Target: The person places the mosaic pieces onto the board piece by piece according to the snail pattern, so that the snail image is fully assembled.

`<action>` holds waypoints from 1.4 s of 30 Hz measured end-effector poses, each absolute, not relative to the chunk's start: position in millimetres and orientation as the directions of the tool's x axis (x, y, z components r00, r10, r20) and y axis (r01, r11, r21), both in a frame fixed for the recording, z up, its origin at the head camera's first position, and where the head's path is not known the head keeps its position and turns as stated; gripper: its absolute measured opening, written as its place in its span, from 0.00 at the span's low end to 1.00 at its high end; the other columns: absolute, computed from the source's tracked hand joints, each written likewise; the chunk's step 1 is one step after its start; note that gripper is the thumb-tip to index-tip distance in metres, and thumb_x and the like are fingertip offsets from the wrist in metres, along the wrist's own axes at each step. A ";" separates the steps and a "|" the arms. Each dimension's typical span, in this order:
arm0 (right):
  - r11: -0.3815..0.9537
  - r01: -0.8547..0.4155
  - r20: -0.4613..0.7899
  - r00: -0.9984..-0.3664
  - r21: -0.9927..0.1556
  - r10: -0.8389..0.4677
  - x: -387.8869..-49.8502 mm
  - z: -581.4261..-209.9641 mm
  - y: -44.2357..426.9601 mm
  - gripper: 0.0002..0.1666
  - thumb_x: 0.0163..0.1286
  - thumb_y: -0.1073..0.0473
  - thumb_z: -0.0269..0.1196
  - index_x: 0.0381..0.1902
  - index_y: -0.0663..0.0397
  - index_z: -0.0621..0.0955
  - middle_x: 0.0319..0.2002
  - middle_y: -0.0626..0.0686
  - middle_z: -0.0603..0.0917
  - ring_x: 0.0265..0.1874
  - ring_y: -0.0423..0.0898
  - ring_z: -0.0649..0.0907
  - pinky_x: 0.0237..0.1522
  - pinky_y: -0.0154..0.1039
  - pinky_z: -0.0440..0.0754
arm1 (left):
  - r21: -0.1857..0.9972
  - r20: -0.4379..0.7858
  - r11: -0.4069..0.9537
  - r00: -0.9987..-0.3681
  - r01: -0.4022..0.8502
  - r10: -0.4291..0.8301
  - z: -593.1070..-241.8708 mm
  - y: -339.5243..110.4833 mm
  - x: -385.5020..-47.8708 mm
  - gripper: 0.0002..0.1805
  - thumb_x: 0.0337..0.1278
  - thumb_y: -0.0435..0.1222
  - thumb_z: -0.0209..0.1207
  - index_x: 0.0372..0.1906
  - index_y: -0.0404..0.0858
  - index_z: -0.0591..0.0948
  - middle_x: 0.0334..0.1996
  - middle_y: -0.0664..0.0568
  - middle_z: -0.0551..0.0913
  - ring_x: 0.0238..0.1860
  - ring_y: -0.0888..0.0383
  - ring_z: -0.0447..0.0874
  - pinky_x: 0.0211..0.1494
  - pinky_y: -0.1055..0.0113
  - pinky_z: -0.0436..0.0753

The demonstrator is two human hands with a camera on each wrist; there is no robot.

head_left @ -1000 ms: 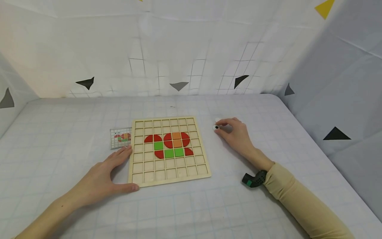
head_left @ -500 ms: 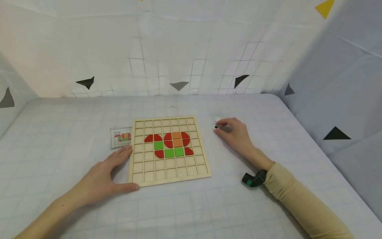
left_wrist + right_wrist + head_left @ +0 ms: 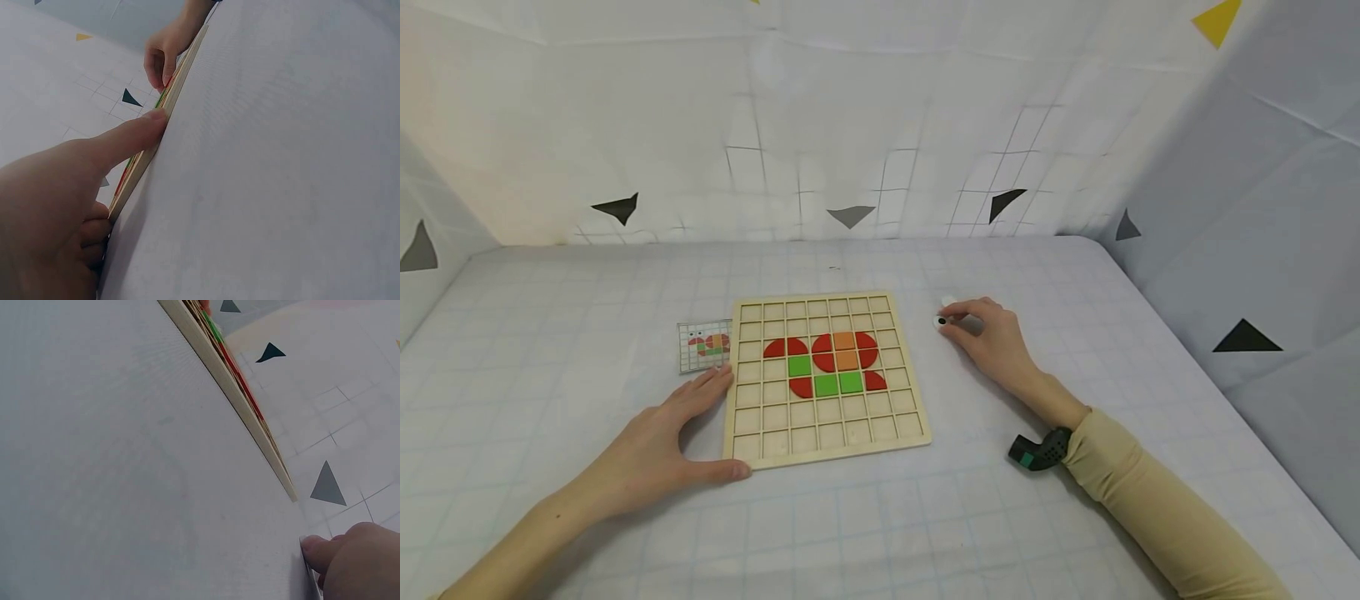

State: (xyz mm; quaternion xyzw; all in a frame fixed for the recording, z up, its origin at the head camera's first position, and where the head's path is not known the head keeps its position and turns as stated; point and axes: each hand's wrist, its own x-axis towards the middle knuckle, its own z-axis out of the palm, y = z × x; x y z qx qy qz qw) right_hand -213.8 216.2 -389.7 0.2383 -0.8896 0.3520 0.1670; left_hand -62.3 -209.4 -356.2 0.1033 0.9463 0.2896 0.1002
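Observation:
A square wooden grid board [image 3: 831, 436] lies on the table, with red quarter-round, green square and orange square [image 3: 845, 341] tiles in some of its cells. My left hand [image 3: 651, 450] rests against the board's left side, its fingers on that edge and the thumb on the near left corner. To the right of the board, my right hand [image 3: 992, 342] pinches a round white eye piece [image 3: 940, 322] with a black dot between thumb and forefinger. Just behind those fingers lies a second white piece [image 3: 949, 300], partly hidden. In the right wrist view, the fingertips [image 3: 315, 550] are close to the tabletop.
A small picture card [image 3: 703, 347] of a similar coloured figure sits at the board's left, its right side against or under the board. The table [image 3: 880, 533] is covered with a pale gridded cloth. White sheet walls [image 3: 835, 117] with dark triangles stand behind and at the sides.
Hardly anything differs. The right hand's fingers and the eye piece have shifted very slightly to the left; the left hand and the board stay in place.

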 end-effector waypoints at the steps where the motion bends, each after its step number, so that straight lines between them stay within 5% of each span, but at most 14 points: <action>1: 0.639 -0.542 0.464 -0.830 -0.545 -0.309 -213.8 -389.5 216.0 0.14 0.61 0.63 0.73 0.46 0.55 0.87 0.40 0.52 0.88 0.42 0.47 0.84 0.47 0.44 0.79 | 0.569 -0.128 0.811 -0.959 0.138 0.253 -356.0 -209.4 -62.3 0.64 0.34 0.75 0.65 0.80 0.57 0.54 0.79 0.55 0.57 0.78 0.41 0.53 0.66 0.30 0.62; 15: 0.629 -0.524 0.433 -0.846 -0.573 -0.311 -206.8 -376.0 202.7 0.13 0.62 0.63 0.72 0.45 0.54 0.88 0.39 0.52 0.88 0.42 0.48 0.82 0.48 0.44 0.76 | 0.572 -0.117 0.805 -0.957 0.153 0.266 -354.8 -208.3 -61.9 0.63 0.35 0.74 0.65 0.80 0.56 0.55 0.79 0.56 0.57 0.78 0.41 0.53 0.67 0.30 0.62; 30: 0.521 -0.571 0.335 -0.810 -0.635 -0.481 -205.1 -353.7 109.8 0.11 0.64 0.59 0.72 0.44 0.54 0.88 0.38 0.47 0.89 0.41 0.48 0.81 0.46 0.47 0.80 | 0.572 -0.117 0.807 -0.959 0.148 0.259 -356.2 -208.3 -61.5 0.64 0.34 0.75 0.65 0.80 0.56 0.55 0.79 0.55 0.58 0.77 0.41 0.54 0.66 0.30 0.63; 42: 0.524 -0.580 0.253 -0.784 -0.624 -0.567 -224.3 -349.5 49.6 0.07 0.67 0.56 0.69 0.41 0.50 0.87 0.41 0.45 0.89 0.41 0.42 0.82 0.45 0.36 0.79 | 0.567 -0.121 0.811 -0.959 0.145 0.256 -356.6 -209.1 -62.5 0.63 0.35 0.75 0.64 0.80 0.57 0.55 0.79 0.54 0.57 0.77 0.39 0.54 0.66 0.29 0.64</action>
